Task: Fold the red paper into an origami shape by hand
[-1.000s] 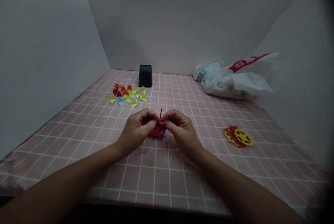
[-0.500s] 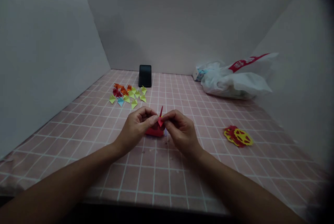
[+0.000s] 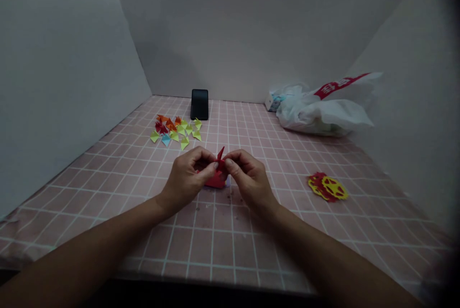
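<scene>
Between my two hands is a small piece of folded red paper [image 3: 220, 154], one narrow point of it sticking up. My left hand [image 3: 189, 172] pinches its left side between thumb and fingers. On the other side my right hand [image 3: 250, 176] pinches it the same way. Fingertips cover much of the fold. Below it on the cloth lies more red paper [image 3: 215, 182], partly hidden by my left hand, with a bit of pale purple at its right edge.
Folded paper cranes [image 3: 174, 131] in yellow, orange, red and blue lie at the back left. Behind them is a black phone [image 3: 200, 104]. A white plastic bag [image 3: 319, 116] and a box [image 3: 272, 101] sit back right. Red and yellow cutout discs [image 3: 328, 187] lie at right on the checked tablecloth [image 3: 201, 250].
The folded red paper has turned slightly between my fingers, and its upright point now looks wider. My right thumb has shifted up a little. The things around have stayed put.
</scene>
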### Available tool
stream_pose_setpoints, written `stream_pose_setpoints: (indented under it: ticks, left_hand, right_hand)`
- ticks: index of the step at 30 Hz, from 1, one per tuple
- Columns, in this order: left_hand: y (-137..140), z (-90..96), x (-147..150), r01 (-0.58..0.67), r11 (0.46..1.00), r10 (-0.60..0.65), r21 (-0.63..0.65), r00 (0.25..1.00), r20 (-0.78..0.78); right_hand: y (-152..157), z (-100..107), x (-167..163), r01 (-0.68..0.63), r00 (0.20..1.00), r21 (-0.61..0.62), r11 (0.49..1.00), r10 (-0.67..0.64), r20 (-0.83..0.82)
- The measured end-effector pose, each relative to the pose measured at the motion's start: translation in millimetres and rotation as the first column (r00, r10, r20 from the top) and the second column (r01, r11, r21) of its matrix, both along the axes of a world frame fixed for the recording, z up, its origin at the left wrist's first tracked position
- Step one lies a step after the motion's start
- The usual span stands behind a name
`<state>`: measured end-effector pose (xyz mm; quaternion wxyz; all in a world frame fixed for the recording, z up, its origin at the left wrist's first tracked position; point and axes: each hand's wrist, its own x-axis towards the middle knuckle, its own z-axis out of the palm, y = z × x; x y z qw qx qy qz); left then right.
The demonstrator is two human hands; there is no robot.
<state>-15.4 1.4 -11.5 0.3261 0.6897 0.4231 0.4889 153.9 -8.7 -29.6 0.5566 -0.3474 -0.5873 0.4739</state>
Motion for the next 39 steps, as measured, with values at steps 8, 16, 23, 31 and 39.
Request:
stream_pose_setpoints:
  ticks: [8,16,23,31,39]
  left_hand:
    - [-0.6,-1.8,-1.8,0.019,0.998,-0.016,0.064,0.999,-0.046]
    - [0.9,-2.2,-1.9,0.044,0.999,-0.044,0.013,0.999,-0.001]
    - [0.3,3.3,-0.7,0.111,0.967,-0.085,-0.23,0.989,0.122]
    - [3.0,0.1,2.9,0.383,0.769,-0.149,-0.511,0.885,0.44]
    - [4.8,-4.0,2.4,0.416,0.749,-0.167,-0.515,0.872,0.461]
  right_hand:
    - [1.4,-1.0,-1.3,0.035,0.998,-0.002,0.999,-0.035,0.054]
    - [1.4,1.5,-1.4,0.087,0.982,0.051,0.995,-0.094,0.165]
    - [0.4,1.8,-1.9,0.017,0.995,-0.091,0.996,-0.007,0.104]
    - [4.3,-3.5,0.0,-0.063,0.996,-0.214,0.975,0.048,-0.072]
    - [4.6,-2.5,-0.9,-0.104,0.989,-0.263,0.959,0.071,-0.133]
